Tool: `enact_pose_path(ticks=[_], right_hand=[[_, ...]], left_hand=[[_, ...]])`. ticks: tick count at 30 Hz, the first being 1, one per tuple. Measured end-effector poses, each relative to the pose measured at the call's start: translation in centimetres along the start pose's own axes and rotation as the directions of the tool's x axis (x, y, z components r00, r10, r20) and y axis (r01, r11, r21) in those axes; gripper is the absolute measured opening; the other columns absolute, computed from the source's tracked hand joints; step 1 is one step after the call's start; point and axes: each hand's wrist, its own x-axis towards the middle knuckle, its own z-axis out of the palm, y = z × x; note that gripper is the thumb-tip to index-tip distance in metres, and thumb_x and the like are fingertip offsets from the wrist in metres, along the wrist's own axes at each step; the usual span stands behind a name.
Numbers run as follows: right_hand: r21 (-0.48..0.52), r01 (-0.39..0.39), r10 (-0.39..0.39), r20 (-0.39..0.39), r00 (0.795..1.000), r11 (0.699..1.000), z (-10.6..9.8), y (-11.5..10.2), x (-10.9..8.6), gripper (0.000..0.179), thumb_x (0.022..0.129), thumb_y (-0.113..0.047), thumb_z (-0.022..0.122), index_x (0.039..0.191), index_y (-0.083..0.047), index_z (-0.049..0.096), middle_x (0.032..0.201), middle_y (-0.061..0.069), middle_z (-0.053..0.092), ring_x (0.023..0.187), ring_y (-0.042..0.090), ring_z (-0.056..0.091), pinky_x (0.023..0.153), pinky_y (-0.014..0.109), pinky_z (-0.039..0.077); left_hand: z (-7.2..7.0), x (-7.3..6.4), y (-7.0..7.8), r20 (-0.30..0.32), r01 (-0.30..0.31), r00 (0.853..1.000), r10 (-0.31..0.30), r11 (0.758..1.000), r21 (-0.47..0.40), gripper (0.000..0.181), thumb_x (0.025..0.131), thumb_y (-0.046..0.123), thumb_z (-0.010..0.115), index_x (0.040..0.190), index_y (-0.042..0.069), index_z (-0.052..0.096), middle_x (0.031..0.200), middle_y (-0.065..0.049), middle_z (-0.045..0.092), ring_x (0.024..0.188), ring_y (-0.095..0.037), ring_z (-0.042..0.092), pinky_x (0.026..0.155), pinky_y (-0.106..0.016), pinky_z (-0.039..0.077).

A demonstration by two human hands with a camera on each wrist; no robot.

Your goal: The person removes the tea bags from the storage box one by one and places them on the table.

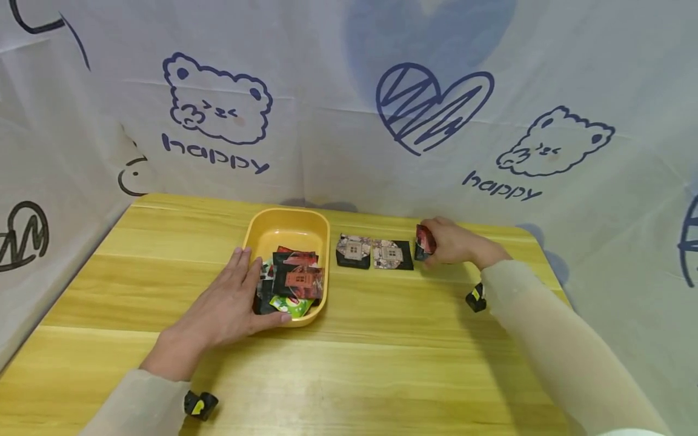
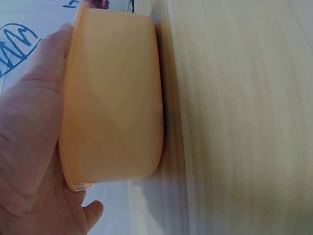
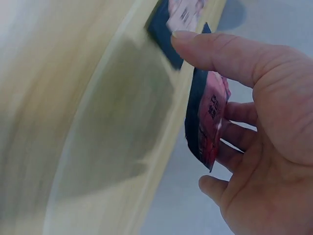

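My left hand [image 1: 223,301] rests along the left and near rim of a yellow plastic tub [image 1: 286,219], its fingers straight and thumb spread; the tub's outer wall [image 2: 115,98] fills much of the left wrist view. Inside the tub lie several sachets, black-and-red ones [image 1: 297,279] over a green one [image 1: 291,306]. Toward the table's back right, my right hand [image 1: 449,240] pinches a red-and-black sachet [image 3: 211,110] between thumb and fingers, tilted up on edge. Just left of it lie two black sachets with pale floral print, one [image 1: 353,251] beside the other [image 1: 399,254].
The wood-grain table [image 1: 382,369] reaches back to a white cloth [image 1: 322,133] printed with bears and hearts. Small black-and-yellow pieces show at the left wrist [image 1: 200,405] and the right wrist [image 1: 477,297]. The table's right edge lies just past the right hand.
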Motion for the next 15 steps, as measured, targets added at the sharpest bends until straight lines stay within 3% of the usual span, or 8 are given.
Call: enact_pose_path(ticks=[7, 15], right_hand=[[0.009, -0.010, 0.009, 0.086, 0.996, 1.000, 0.7, 1.6, 0.4, 0.100, 0.081, -0.021, 0.090, 0.158, 0.010, 0.034, 0.150, 0.033, 0.048, 0.131, 0.045, 0.053, 0.113, 0.058, 0.046], [0.000, -0.026, 0.026, 0.138, 0.990, 1.000, 1.3, 1.9, 1.0, 0.100, 0.083, -0.022, 0.089, 0.160, 0.007, 0.032, 0.156, 0.031, 0.044, 0.138, 0.046, 0.049, 0.116, 0.059, 0.043]], left_hand=[[-0.1, -0.1, 0.1, 0.002, 0.003, 1.000, -0.003, 1.000, -0.009, 0.136, 0.081, 0.095, 0.051, 0.164, -0.009, 0.023, 0.173, -0.033, 0.004, 0.162, -0.048, 0.001, 0.130, -0.062, 0.016], [0.0, 0.0, 0.1, 0.000, 0.007, 1.000, -0.007, 1.000, -0.006, 0.135, 0.081, 0.093, 0.054, 0.164, -0.008, 0.023, 0.173, -0.033, 0.005, 0.162, -0.047, 0.001, 0.130, -0.062, 0.017]])
